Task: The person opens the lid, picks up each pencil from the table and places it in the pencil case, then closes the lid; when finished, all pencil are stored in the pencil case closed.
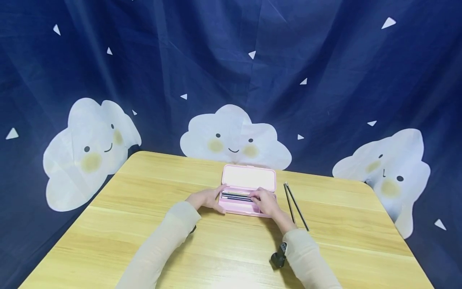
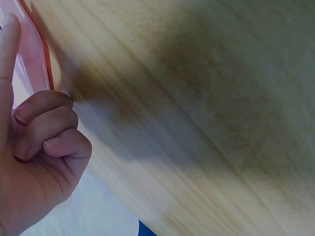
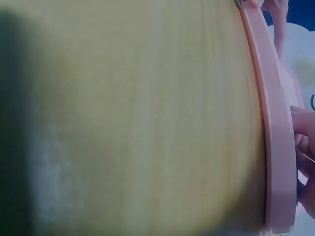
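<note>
A pink pencil case (image 1: pixel 241 207) lies on the table with its lid (image 1: pixel 249 177) raised at the back. Several dark pencils (image 1: pixel 232 195) lie lengthwise inside. My left hand (image 1: pixel 208 199) holds the case's left end, thumb at the front corner and a finger towards the back; in the left wrist view its other fingers (image 2: pixel 49 123) are curled. Reaching into the right part of the case, my right hand (image 1: pixel 266 202) pinches the right ends of the pencils, and the fingertips are partly hidden. In the right wrist view the case's front wall (image 3: pixel 278 147) covers part of the fingers.
Two dark pencils (image 1: pixel 296 205) lie on the wooden table (image 1: pixel 231 249) to the right of the case, their far ends close together. A dark blue curtain (image 1: pixel 216 60) with cloud faces hangs behind the table's far edge. A black wrist camera (image 1: pixel 279 257) sits by the right sleeve.
</note>
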### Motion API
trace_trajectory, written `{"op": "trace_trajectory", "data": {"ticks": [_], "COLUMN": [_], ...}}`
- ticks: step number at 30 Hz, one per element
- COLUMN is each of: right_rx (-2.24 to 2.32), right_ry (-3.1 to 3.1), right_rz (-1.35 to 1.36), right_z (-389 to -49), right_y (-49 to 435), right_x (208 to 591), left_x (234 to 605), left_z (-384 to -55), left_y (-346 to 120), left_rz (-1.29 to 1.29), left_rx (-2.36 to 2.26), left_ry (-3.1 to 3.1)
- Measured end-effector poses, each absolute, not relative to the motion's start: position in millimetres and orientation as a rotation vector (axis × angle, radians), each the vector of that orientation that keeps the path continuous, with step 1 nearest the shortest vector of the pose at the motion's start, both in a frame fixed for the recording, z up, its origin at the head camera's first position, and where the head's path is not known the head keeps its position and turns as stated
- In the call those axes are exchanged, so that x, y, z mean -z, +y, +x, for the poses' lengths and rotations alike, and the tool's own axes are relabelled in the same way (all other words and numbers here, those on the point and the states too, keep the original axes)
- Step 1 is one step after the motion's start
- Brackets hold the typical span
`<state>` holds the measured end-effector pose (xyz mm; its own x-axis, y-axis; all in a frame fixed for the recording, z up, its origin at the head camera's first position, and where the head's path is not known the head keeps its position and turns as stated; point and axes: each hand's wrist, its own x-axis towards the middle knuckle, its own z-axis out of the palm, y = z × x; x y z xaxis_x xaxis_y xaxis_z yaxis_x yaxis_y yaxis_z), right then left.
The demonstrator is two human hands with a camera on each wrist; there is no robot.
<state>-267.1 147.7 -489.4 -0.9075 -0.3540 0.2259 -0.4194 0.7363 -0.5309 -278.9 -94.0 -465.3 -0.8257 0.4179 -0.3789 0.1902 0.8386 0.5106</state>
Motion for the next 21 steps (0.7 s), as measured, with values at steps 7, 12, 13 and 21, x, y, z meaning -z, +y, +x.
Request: {"op": "trace_trajectory", "data": {"ticks": [7,12,13,21], "right_rx": [-0.981,-1.013,-1.013,-1.111], "right_ry": [-2.806,-2.802,-2.802,-2.777], "right_rz": [0.664,0.62,0.611,0.625], "right_z": [-267.3,-265.9,-266.0,-267.3], "right_y": [148.2,151.1,151.9,160.6], "right_x": [491.8,491.9,492.2,493.3], "left_x": [466.2,466.5,466.4,464.9], "left_z": [-279.4,-279.6,-279.6,-279.1], "left_y": [-94.0,-94.3,-94.4,-94.7], "left_rz": [0.441,0.44,0.442,0.446], "left_rx": [-0.626,-0.629,-0.63,-0.636], "left_ry": [2.529,2.532,2.532,2.533]}}
